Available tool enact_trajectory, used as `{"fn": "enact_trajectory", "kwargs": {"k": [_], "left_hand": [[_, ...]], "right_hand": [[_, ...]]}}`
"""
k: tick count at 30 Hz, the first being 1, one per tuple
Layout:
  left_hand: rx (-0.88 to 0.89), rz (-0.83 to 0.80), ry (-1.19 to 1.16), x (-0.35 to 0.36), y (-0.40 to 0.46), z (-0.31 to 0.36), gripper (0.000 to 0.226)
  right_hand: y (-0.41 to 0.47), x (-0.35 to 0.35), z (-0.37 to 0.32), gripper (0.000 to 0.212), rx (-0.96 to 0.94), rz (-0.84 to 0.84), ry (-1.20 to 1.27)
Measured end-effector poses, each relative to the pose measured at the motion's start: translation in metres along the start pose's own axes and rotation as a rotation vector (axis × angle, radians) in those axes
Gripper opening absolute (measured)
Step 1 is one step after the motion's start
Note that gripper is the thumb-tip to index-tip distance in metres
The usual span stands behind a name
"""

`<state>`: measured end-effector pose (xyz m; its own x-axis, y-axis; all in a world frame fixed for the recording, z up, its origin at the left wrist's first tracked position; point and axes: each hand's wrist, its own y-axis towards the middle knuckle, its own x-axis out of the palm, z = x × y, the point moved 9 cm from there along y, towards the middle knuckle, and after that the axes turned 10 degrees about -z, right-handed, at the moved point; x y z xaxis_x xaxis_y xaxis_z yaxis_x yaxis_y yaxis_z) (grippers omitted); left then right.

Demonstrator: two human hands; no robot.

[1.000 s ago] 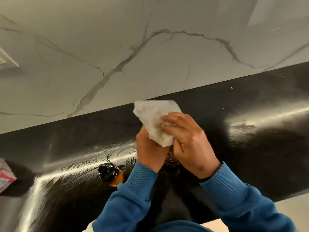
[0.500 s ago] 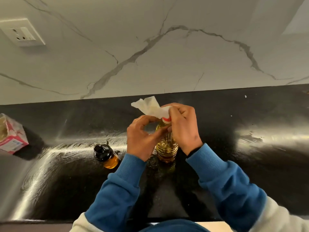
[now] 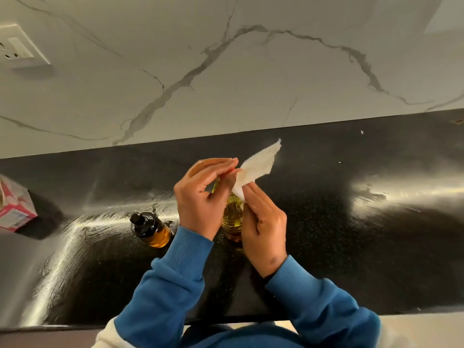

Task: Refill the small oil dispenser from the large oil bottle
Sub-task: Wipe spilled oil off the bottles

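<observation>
The large oil bottle (image 3: 232, 218), clear with yellow oil, stands on the black counter (image 3: 339, 234) between my hands. My left hand (image 3: 200, 197) is wrapped around its top, hiding the cap. My right hand (image 3: 263, 222) pinches a crumpled white tissue (image 3: 256, 169) against the bottle's neck; the tissue sticks up and to the right. The small oil dispenser (image 3: 150, 228), dark glass with a black cap and amber oil inside, stands to the left of my left wrist, untouched.
A pink and white carton (image 3: 15, 204) sits at the counter's left edge. A white marble backsplash (image 3: 226, 84) rises behind, with a wall socket (image 3: 17, 49) at the upper left. The counter shows smeared streaks around the dispenser.
The tissue has swung from the left side of the bottle top to the right side. My left hand has closed over the cap, and my right hand has dropped lower along the neck.
</observation>
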<state>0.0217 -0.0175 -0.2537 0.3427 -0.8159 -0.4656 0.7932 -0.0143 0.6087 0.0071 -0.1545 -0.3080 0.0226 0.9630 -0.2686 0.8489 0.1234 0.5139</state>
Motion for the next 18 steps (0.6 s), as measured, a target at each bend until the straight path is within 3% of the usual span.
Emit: {"fn": "enact_trajectory", "kwargs": {"k": [6, 10, 14, 16, 18], "left_hand": [[-0.022, -0.035, -0.074, -0.003, 0.0, -0.01, 0.022], [-0.013, -0.026, -0.105, -0.002, -0.002, -0.014, 0.022], [-0.012, -0.02, -0.117, 0.0, 0.0, -0.014, 0.021], [-0.003, -0.02, -0.126, 0.001, 0.001, -0.013, 0.021], [0.01, -0.022, -0.134, 0.001, 0.003, -0.013, 0.021]], "right_hand": [[0.018, 0.006, -0.002, 0.033, -0.004, -0.005, 0.019], [-0.007, 0.016, 0.069, 0.021, 0.256, -0.037, -0.011], [-0.045, 0.029, 0.119, 0.031, 0.615, -0.095, 0.047], [-0.04, 0.03, 0.115, 0.034, 0.63, -0.089, 0.016], [-0.019, 0.024, 0.087, 0.032, 0.523, -0.065, -0.041]]}}
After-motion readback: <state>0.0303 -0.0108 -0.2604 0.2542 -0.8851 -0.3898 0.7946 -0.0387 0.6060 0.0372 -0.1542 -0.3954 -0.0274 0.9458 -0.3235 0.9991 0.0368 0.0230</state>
